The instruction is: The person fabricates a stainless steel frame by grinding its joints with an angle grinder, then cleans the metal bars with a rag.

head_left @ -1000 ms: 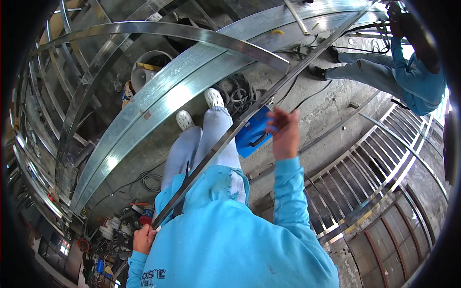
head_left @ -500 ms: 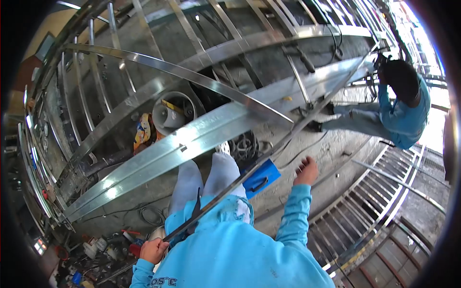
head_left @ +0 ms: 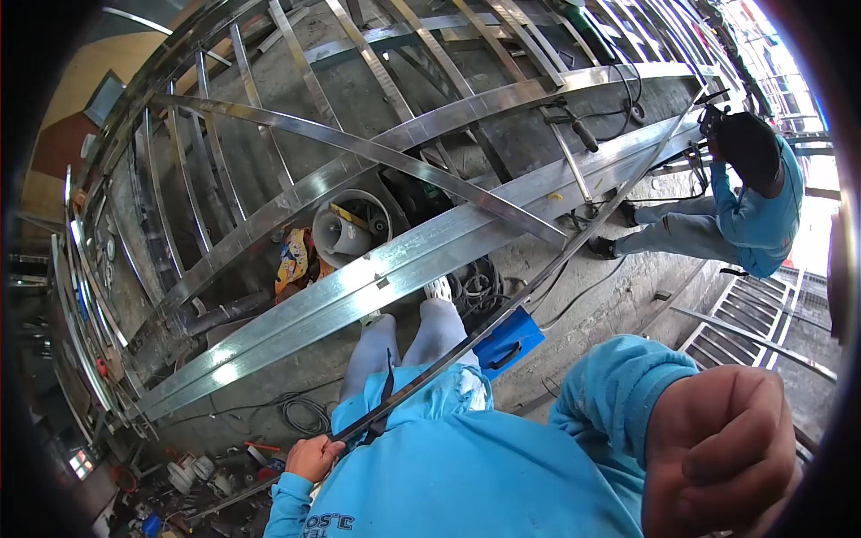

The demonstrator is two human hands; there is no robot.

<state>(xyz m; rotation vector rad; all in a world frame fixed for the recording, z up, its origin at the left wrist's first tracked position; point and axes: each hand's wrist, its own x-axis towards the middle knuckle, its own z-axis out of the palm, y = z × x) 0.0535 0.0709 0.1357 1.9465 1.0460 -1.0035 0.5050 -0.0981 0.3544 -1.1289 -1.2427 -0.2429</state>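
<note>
My left hand (head_left: 313, 455) grips the near end of a long thin steel bar (head_left: 538, 278) at the lower left, beside my blue hoodie. The bar runs diagonally up and to the right, over my legs, to a co-worker (head_left: 753, 215) in blue with a dark helmet, who crouches at its far end. My right hand (head_left: 722, 448) is raised close to the camera at the lower right. Its fingers are curled into a fist and nothing shows in it. It is well off the bar.
A large curved steel frame (head_left: 296, 314) of flat bars spans the floor ahead of my feet. Behind it stand a grey bucket (head_left: 350, 226), a blue case (head_left: 509, 342) and coiled cable (head_left: 475, 289). A barred gate panel (head_left: 753, 309) lies right. Tools clutter the lower left.
My right hand has come up from near the bar towards the camera and closed into a fist. The view has tilted further up. My left hand keeps hold of the bar.
</note>
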